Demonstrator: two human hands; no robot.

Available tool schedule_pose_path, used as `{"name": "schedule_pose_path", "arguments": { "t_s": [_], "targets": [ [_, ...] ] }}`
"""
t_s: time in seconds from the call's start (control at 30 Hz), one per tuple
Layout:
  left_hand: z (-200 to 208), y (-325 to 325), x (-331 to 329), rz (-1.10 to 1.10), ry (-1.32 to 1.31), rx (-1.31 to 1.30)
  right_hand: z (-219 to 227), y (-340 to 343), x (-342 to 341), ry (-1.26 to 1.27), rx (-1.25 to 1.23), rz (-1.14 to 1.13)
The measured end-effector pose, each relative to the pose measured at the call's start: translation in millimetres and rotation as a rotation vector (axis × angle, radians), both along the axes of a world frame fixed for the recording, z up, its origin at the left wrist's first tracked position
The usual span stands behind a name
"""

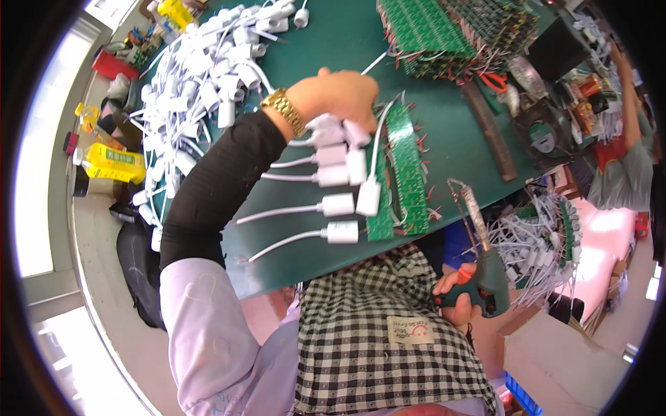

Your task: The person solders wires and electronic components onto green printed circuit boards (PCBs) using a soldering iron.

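Note:
My left hand [340, 97], below a gold watch, is closed with its fingers curled down over the far end of a row of white cable connectors. A white wire [375, 64] sticks out past the knuckles; the fingertips are mostly hidden. Nearer to me, a white connector [340, 231] with its cable lies apart on the green table. Beside the row is a green circuit board strip [406, 163], with a white connector [368, 197] resting against its left edge. My right hand [458, 295] grips a dark green soldering gun [494, 281], its tip pointing up at the table edge.
A large heap of white connectors [201, 90] covers the far left. Stacked circuit boards [437, 35] stand at the back, near a long brown bar [489, 132] and orange-handled scissors [494, 82]. Wired boards [534, 243] hang at right. A yellow bottle [114, 163] stands left.

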State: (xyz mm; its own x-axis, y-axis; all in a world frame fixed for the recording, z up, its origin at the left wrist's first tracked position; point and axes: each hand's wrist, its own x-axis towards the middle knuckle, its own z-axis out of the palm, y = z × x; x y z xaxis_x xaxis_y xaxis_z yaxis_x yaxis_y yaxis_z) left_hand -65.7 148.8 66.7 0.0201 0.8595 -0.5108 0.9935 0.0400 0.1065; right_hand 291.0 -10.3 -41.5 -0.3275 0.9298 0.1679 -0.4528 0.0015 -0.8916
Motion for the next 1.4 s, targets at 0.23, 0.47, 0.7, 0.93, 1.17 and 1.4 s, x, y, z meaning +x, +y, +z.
{"name": "schedule_pose_path", "arguments": {
  "t_s": [0.23,0.47,0.7,0.93,1.17,1.4],
  "targets": [
    [43.6,-69.2,-33.0,-0.375,-0.717,0.453,-1.2,0.8,4.7,0.016,-0.016,-0.060],
    [148.1,-139.5,-30.2,-0.218,-0.855,0.783,5.7,12.5,11.8,0.062,-0.009,-0.233],
    [152.3,-114.6,55.4,0.163,-1.273,0.941,-0.3,15.6,47.8,0.244,0.176,-0.547],
    [100.9,-13.4,186.1,0.100,-1.462,0.146,-18.6,-11.5,116.6,0.276,0.312,-1.136],
    [27.7,85.2,374.1,0.302,-2.053,-0.415,-55.3,-72.2,119.7,0.370,0.305,-1.532],
    [-168.9,175.4,441.4,0.447,-1.616,-0.646,-53.0,-75.2,104.9,0.346,0.306,-1.512]
  ]
}}
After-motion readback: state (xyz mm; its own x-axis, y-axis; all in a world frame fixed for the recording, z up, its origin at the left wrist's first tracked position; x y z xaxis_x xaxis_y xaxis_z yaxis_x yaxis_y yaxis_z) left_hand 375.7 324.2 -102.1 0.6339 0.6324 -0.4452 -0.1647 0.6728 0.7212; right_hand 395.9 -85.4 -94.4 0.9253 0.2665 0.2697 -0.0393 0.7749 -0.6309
